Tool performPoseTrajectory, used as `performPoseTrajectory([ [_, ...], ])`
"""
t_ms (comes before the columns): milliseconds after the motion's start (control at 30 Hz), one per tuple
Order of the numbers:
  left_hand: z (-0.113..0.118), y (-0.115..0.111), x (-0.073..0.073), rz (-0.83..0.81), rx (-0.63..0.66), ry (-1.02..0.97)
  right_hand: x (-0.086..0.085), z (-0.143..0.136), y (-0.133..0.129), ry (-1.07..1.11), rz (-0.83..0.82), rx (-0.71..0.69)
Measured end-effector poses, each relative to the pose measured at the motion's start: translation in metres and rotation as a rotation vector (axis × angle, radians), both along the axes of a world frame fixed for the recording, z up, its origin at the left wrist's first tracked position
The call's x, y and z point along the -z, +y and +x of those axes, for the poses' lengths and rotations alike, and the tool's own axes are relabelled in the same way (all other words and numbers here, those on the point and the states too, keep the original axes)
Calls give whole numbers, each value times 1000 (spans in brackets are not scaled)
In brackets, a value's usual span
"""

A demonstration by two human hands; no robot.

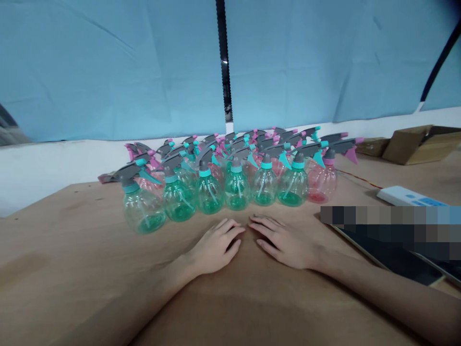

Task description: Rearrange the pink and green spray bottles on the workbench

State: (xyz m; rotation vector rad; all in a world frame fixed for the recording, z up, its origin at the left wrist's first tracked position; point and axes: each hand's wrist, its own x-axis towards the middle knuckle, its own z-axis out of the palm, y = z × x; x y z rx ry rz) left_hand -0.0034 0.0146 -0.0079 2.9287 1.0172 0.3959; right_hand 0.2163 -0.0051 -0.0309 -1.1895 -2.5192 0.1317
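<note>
My left hand (218,244) lies palm down on the wooden table (230,307), fingers extended and holding nothing. Opposite it, my right hand (284,241) also rests flat, its fingers spread, with a small gap between the two hands. Just beyond my fingertips stands a front row of spray bottles, mostly clear green with grey and teal trigger heads. A green spray bottle (236,190) is closest to my left hand, and another green spray bottle (265,187) is nearest my right. At the row's right end stands a pink spray bottle (323,180). More bottles behind are partly hidden.
An open cardboard box (405,146) sits at the back right. In front of it lies a white device (410,196) with blue markings and a thin wire. A dark flat panel (389,254), partly pixelated over, is on the right. Blue cloth (144,67) hangs behind the table.
</note>
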Motion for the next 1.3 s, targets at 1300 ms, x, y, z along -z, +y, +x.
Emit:
performPoseTrajectory([
  [1300, -4, 110, -265, 443, -518, -91, -2, -2, 0, 60, -35, -1],
])
